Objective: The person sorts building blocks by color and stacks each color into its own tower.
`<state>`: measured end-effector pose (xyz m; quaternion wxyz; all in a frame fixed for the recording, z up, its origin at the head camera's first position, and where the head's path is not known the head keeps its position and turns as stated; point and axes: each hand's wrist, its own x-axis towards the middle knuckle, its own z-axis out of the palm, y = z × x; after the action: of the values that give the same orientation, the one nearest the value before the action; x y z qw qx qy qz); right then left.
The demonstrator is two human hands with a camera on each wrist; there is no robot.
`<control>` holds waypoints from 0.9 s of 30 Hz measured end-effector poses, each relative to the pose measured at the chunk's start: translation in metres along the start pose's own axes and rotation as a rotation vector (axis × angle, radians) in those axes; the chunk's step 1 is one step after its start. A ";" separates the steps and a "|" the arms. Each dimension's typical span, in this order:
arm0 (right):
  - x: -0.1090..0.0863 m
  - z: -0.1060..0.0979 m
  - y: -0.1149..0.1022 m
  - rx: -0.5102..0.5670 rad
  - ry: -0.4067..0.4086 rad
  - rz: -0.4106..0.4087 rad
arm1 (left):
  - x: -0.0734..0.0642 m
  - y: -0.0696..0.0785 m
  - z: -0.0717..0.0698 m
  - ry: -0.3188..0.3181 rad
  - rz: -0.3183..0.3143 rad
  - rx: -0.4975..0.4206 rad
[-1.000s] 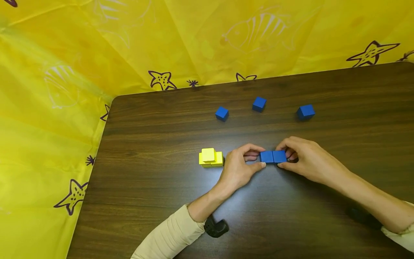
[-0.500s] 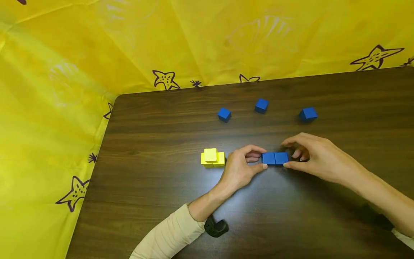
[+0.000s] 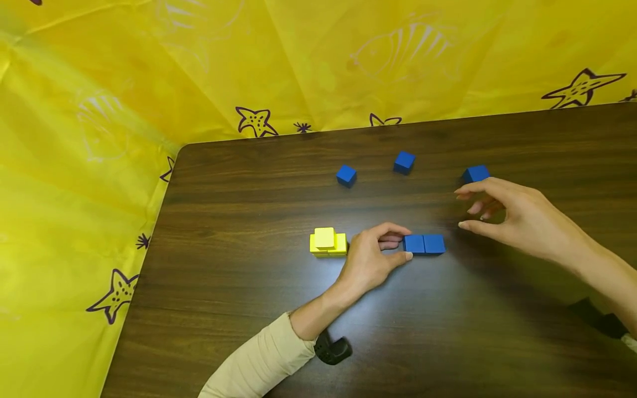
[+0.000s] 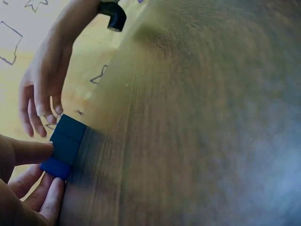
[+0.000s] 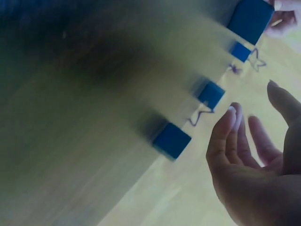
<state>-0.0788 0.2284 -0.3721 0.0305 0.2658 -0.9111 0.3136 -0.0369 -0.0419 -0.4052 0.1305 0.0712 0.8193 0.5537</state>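
Two blue blocks stand side by side on the table, touching: a left blue block [image 3: 413,244] and a right blue block [image 3: 434,244]. My left hand [image 3: 367,258] pinches the left one between thumb and fingers; the left wrist view shows the same grip on that blue block [image 4: 57,168]. Held above the table, my right hand [image 3: 520,218] has nothing in it, its fingers loosely bent and thumb apart. It is nearest the far-right blue block [image 3: 476,173], partly covering it in the head view. In the right wrist view, a gap separates that hand from the single blue block [image 5: 172,141].
Two more blue blocks lie apart further back, a left one [image 3: 346,176] and a middle one [image 3: 404,162]. Left of my left hand stands a small stack of yellow blocks [image 3: 324,238]. A yellow patterned cloth [image 3: 308,61] hangs along the table's [image 3: 239,309] back and left edges.
My right hand has let go of the right blue block of the pair and moved up and right toward the far-right block. My left hand keeps its pinch in place.
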 end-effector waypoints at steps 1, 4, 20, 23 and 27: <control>0.001 -0.002 0.002 0.000 -0.002 0.006 | 0.000 0.000 0.000 0.001 0.001 -0.002; 0.004 -0.006 0.006 -0.013 -0.003 0.019 | 0.001 0.000 0.000 0.001 0.001 -0.008; 0.017 -0.029 0.022 -0.044 0.043 0.119 | 0.000 -0.002 0.000 0.004 0.004 -0.014; 0.019 -0.030 0.025 -0.043 0.036 0.123 | -0.001 -0.002 0.000 0.008 -0.002 -0.011; 0.021 -0.031 0.032 -0.038 0.016 0.138 | -0.002 -0.002 0.000 0.009 -0.004 -0.011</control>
<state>-0.1161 0.2580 -0.3602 0.0212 0.1989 -0.9328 0.2997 -0.0349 -0.0431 -0.4067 0.1285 0.0664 0.8169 0.5583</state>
